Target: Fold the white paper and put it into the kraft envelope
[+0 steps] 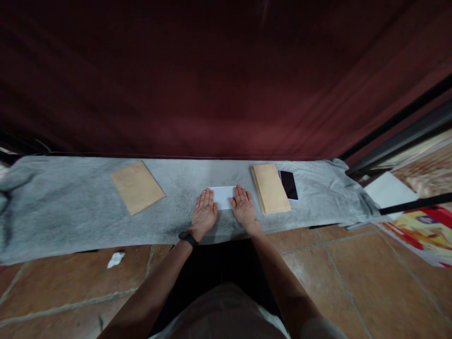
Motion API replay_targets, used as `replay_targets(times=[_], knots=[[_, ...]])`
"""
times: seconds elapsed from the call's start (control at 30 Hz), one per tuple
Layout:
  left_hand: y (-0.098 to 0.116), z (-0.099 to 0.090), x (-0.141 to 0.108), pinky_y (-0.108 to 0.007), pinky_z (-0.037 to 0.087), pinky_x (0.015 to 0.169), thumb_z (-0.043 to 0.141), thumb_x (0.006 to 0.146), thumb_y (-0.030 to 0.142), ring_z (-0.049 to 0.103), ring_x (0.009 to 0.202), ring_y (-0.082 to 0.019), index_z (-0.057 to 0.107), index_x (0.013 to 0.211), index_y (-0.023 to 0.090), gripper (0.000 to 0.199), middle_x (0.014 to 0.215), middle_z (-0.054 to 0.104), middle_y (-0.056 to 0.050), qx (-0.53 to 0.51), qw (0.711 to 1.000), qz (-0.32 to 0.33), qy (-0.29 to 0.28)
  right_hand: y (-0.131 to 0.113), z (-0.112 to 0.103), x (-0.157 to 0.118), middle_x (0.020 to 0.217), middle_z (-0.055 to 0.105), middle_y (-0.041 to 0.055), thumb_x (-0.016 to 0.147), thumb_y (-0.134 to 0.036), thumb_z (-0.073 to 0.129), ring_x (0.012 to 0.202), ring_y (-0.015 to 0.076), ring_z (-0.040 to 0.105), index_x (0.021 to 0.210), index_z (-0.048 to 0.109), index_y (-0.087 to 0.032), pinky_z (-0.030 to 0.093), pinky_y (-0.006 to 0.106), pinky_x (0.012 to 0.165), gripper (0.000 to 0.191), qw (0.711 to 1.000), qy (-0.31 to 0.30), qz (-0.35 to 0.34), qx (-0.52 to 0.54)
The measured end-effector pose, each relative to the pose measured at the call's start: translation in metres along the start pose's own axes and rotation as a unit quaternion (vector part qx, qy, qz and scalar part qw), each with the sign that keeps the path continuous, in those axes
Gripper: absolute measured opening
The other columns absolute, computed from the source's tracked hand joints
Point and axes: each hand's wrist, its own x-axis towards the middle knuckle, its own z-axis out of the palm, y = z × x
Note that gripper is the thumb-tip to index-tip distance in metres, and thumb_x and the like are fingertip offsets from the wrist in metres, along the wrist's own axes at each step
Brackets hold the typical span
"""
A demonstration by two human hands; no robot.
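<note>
Pressing or resting both hands, palms down, on the ends of a small white paper [223, 197], just below the centre of the frame. Left hand [205, 212] over its left end, right hand [243, 207] over its right end; apart from each other, with fingers stretched out and clamped on nothing. Lying flat on the cloth-covered counter [190, 169], with bare white showing between the palms. Looks like a flattening or steadying step. Cannot tell whether folded or a single layer.

Seen left of centre, well apart from the paper: a brown envelope [137, 187], lying aslant. Right of centre, near the right hand: a stack of brown envelopes [271, 188], with a dark-screened phone [289, 185] just beside. Worn on the left wrist: a dark watch [188, 238].

To judge by this pose, would call next for even pressure, then lifting straight up without dragging or creasing.
</note>
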Motion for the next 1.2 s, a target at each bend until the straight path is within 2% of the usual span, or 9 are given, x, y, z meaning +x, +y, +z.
replay_targets(times=[0.1, 0.2, 0.27, 0.37, 0.47, 0.63, 0.9, 1.07, 1.2], knots=[[0.001, -0.001, 0.003, -0.051, 0.023, 0.124, 0.029, 0.099, 0.029, 0.024, 0.153, -0.028, 0.028, 0.157, 0.006, 0.063, 0.160, 0.034, -0.018, 0.008, 1.000, -0.013, 0.004, 0.001, 0.001, -0.002, 0.158, 0.039, 0.0158, 0.107, -0.039, 0.031, 0.147, 0.0276, 0.036, 0.154, 0.037, -0.009, 0.026, 0.049, 0.121, 0.057, 1.000, 0.007, 0.003, 0.004], [0.016, -0.003, 0.011, -0.053, 0.022, 0.124, 0.028, 0.099, 0.026, 0.023, 0.153, -0.029, 0.029, 0.155, 0.000, 0.062, 0.160, 0.034, -0.021, 0.016, 0.999, -0.036, 0.002, 0.000, 0.000, -0.002, 0.158, 0.039, 0.0155, 0.106, -0.039, 0.032, 0.147, 0.0278, 0.036, 0.154, 0.037, -0.008, 0.025, 0.048, 0.122, 0.057, 1.000, 0.009, 0.009, 0.009], [0.032, -0.001, 0.019, -0.050, 0.022, 0.125, 0.027, 0.099, 0.026, 0.022, 0.153, -0.029, 0.030, 0.154, -0.002, 0.062, 0.160, 0.032, -0.021, 0.011, 1.000, -0.016, -0.009, -0.001, 0.000, -0.002, 0.158, 0.039, 0.0158, 0.106, -0.037, 0.033, 0.148, 0.0282, 0.035, 0.154, 0.037, -0.008, 0.024, 0.048, 0.122, 0.057, 1.000, 0.005, 0.012, 0.010], [0.053, 0.007, 0.028, -0.049, 0.022, 0.125, 0.027, 0.100, 0.028, 0.023, 0.153, -0.027, 0.033, 0.154, 0.001, 0.061, 0.161, 0.034, -0.018, -0.009, 0.999, 0.027, -0.023, -0.001, -0.003, -0.003, 0.160, 0.036, 0.0154, 0.104, -0.029, 0.033, 0.149, 0.0277, 0.034, 0.154, 0.036, -0.008, 0.023, 0.047, 0.122, 0.055, 1.000, -0.008, 0.007, 0.004], [0.060, 0.016, 0.033, -0.049, 0.024, 0.124, 0.025, 0.101, 0.029, 0.026, 0.152, -0.025, 0.034, 0.155, 0.006, 0.060, 0.160, 0.037, -0.016, -0.025, 0.998, 0.039, -0.029, 0.000, -0.005, -0.003, 0.161, 0.033, 0.0149, 0.102, -0.022, 0.032, 0.149, 0.0273, 0.032, 0.155, 0.036, -0.008, 0.023, 0.047, 0.122, 0.054, 1.000, -0.017, 0.002, -0.002], [0.043, 0.020, 0.029, -0.049, 0.023, 0.124, 0.027, 0.102, 0.041, 0.023, 0.153, -0.026, 0.029, 0.156, 0.005, 0.065, 0.161, 0.032, -0.018, -0.029, 0.999, 0.042, -0.005, 0.000, -0.002, -0.003, 0.159, 0.037, 0.0166, 0.103, -0.027, 0.034, 0.148, 0.0291, 0.034, 0.155, 0.036, -0.008, 0.024, 0.050, 0.121, 0.055, 1.000, 0.001, -0.003, -0.001], [0.012, 0.013, 0.020, -0.048, 0.022, 0.124, 0.026, 0.102, 0.040, 0.021, 0.153, -0.027, 0.029, 0.156, 0.005, 0.064, 0.162, 0.032, -0.018, 0.000, 1.000, -0.007, 0.006, 0.000, 0.002, -0.003, 0.158, 0.040, 0.0170, 0.106, -0.037, 0.035, 0.147, 0.0284, 0.037, 0.154, 0.038, -0.010, 0.027, 0.049, 0.121, 0.055, 1.000, 0.022, 0.005, 0.000], [0.007, 0.012, 0.017, -0.048, 0.023, 0.124, 0.025, 0.102, 0.037, 0.023, 0.153, -0.027, 0.028, 0.156, 0.005, 0.063, 0.161, 0.033, -0.019, 0.014, 1.000, -0.012, 0.009, -0.006, -0.004, 0.001, 0.158, 0.038, 0.0189, 0.107, -0.038, 0.034, 0.148, 0.0296, 0.036, 0.153, 0.040, -0.007, 0.025, 0.050, 0.122, 0.056, 0.999, 0.009, 0.038, -0.007], [0.007, 0.013, 0.017, -0.048, 0.023, 0.124, 0.027, 0.101, 0.034, 0.023, 0.153, -0.027, 0.027, 0.157, 0.005, 0.063, 0.161, 0.033, -0.019, 0.019, 1.000, -0.008, 0.016, -0.026, -0.010, 0.009, 0.160, 0.035, 0.0179, 0.107, -0.039, 0.032, 0.150, 0.0303, 0.031, 0.152, 0.040, -0.005, 0.019, 0.051, 0.124, 0.057, 0.999, 0.013, 0.045, 0.000]])
